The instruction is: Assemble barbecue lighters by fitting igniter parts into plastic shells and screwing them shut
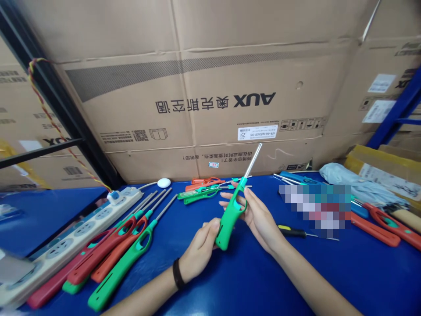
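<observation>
A green long-necked gas lighter (229, 219) with a silver metal tube is held up over the blue table, slanted with its tube pointing up and to the right. My left hand (201, 250), wearing a dark wristband, is closed round the bottom end of its handle. Around the trigger guard is my right hand (259, 215), its thumb side against the lighter and its other fingers reaching behind it, partly hidden. Several red, orange and green lighters (123, 259) lie in a row at the left. Behind my hands lie more lighters, among them a green one with its inside showing (200, 194).
A white power strip (83, 228) runs along the left, near a white round object (163, 182). On the right are a black-and-yellow screwdriver (292, 231), red lighters (375, 229), a blurred patch and a pale blue plastic bag (355, 182). A large cardboard box (210, 70) stands behind.
</observation>
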The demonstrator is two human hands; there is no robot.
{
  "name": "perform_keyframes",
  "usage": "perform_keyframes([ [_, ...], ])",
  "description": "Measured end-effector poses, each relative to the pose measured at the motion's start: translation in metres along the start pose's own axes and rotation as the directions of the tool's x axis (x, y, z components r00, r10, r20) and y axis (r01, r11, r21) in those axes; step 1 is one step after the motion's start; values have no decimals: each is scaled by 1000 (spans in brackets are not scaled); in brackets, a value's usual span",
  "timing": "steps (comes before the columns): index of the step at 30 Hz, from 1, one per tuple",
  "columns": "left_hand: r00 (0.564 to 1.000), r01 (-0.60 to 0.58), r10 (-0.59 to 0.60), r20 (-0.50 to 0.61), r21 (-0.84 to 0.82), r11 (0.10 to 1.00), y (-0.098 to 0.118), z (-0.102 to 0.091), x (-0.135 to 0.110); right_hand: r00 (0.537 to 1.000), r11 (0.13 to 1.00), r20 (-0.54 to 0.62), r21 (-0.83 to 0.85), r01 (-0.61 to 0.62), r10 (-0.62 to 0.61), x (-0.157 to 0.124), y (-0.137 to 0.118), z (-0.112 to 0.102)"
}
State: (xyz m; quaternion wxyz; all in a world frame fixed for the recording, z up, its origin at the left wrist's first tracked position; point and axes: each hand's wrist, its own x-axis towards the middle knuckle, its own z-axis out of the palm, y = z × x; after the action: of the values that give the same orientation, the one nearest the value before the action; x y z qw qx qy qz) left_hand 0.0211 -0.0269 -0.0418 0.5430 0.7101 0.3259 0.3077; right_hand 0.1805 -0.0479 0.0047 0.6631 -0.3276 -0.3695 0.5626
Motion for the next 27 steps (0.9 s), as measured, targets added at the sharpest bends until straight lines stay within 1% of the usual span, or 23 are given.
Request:
perform_keyframes([
  [2,999,-9,10,50,-17,1000,2,0,-1,1000,1000,-14,-5,20,-20,-1,0,2],
  [4,994,-53,52,100,9,999,4,1,-3,999,999,-30,-40,34,-36,-3,1,4],
  [6,985,-101,94,148,40,994,4,3,-5,999,994,-9,-102,33,-34,-7,3,8],
  [8,975,-135,128,181,29,990,3,6,-7,998,981,53,-187,49,-39,-12,8,14],
  [9,971,-145,140,193,7,989,3,7,-7,994,968,96,-241,71,-48,-15,10,16],
  [10,968,-151,151,200,-14,988,2,8,-7,990,948,115,-300,110,-79,-19,13,18],
  [12,965,-165,167,204,-24,986,1,9,-7,976,910,209,-392,133,-52,-24,18,20],
  [13,963,-181,180,199,-14,983,1,9,-7,965,895,259,-417,156,-47,-26,19,20],
  [15,960,-226,218,177,29,974,1,9,-7,953,877,288,-428,217,-95,-27,20,18],
  [17,953,-276,260,153,88,957,3,8,-7,953,880,243,-394,267,-180,-26,19,17],
  [19,943,-313,291,158,137,940,5,7,-7,959,903,173,-334,272,-225,-24,17,16],
  [20,938,-329,303,166,161,931,7,7,-8,964,917,148,-305,256,-220,-23,15,16],
  [23,931,-352,315,186,213,912,11,7,-8,981,951,117,-253,178,-152,-21,9,15],
  [27,936,-339,303,177,234,911,12,8,-7,992,955,89,-275,109,-88,-21,3,15],
])
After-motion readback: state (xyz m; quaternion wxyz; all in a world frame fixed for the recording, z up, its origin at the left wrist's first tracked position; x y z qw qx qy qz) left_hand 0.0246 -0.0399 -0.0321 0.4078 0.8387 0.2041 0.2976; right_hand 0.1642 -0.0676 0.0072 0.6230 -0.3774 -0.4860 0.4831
